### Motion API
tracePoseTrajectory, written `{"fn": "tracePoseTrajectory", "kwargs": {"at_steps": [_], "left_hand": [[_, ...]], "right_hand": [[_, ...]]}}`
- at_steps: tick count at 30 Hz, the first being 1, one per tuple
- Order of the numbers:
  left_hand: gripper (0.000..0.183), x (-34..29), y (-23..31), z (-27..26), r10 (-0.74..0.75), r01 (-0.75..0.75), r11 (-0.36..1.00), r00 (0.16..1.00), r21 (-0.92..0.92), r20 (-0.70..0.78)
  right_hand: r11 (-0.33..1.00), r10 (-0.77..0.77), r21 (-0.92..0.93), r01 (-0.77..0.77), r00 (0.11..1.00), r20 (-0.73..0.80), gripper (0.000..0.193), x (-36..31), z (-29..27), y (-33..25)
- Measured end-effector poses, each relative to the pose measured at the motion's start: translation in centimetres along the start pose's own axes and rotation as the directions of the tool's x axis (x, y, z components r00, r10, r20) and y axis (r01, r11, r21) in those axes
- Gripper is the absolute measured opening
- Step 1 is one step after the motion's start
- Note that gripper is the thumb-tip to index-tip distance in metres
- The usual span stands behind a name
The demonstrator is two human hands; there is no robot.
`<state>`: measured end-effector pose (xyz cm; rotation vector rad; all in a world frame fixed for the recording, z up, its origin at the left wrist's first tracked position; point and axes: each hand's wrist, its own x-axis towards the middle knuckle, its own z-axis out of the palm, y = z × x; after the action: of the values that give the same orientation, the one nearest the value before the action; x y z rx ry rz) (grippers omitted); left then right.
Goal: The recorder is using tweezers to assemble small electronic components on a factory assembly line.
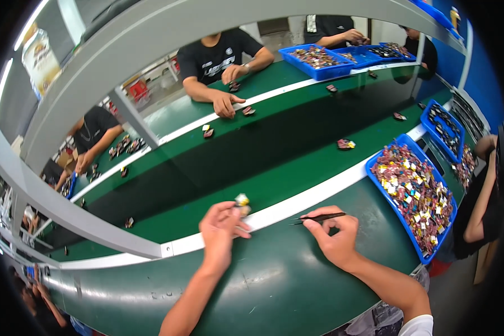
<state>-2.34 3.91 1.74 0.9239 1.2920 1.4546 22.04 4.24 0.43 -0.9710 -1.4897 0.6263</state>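
Observation:
My left hand point(218, 228) is raised at the white rail point(274, 211) along the conveyor's near edge. A small part with a white and yellow end point(242, 200) is pinched in its fingertips; the rest of the part is blurred and partly hidden by the fingers. Over the green worktop point(285, 280), my right hand point(340, 238) grips black tweezers point(326, 217) between thumb and fingers. Their thin tips point left toward the left hand, apart from the small part, and I see nothing between them.
On the right stands a blue tray point(395, 210) heaped with small reddish, white and yellow parts. Parts lie scattered on the green conveyor belt point(288, 168). Across it, a person point(218, 61) handles parts beside another blue tray point(302, 71). Grey frame bars point(84, 204) arch overhead and left.

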Motion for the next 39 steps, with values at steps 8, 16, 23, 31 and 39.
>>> {"fn": "tracePoseTrajectory", "kwargs": {"at_steps": [8,16,23,31,39], "left_hand": [[0.022,6.8,1.2,-9.7,0.168,0.003,0.685,0.972,0.728,-0.162],[0.020,10.0,5.2,-3.4,0.234,-0.267,0.468,0.957,0.843,0.174],[0.027,16.8,1.9,16.4,-0.131,-0.167,0.821,0.876,0.546,0.464],[0.037,16.9,-1.7,24.0,-0.091,-0.173,0.588,0.957,0.791,0.276],[0.026,13.6,0.5,18.7,-0.073,-0.114,0.827,0.949,0.550,0.306]], "right_hand": [[0.999,-0.036,0.010,0.036,0.999,-0.019,0.022,-0.7,-0.5,0.9],[0.971,-0.235,-0.028,0.237,0.969,0.075,0.016,-0.9,0.1,-0.3],[0.963,-0.266,-0.036,0.268,0.962,0.065,0.012,-0.8,0.2,0.2],[0.967,-0.232,-0.072,0.246,0.960,0.158,0.016,-0.8,-0.3,-0.6],[0.991,-0.136,0.011,0.135,0.982,0.129,0.016,-0.9,0.4,-0.2]]}}
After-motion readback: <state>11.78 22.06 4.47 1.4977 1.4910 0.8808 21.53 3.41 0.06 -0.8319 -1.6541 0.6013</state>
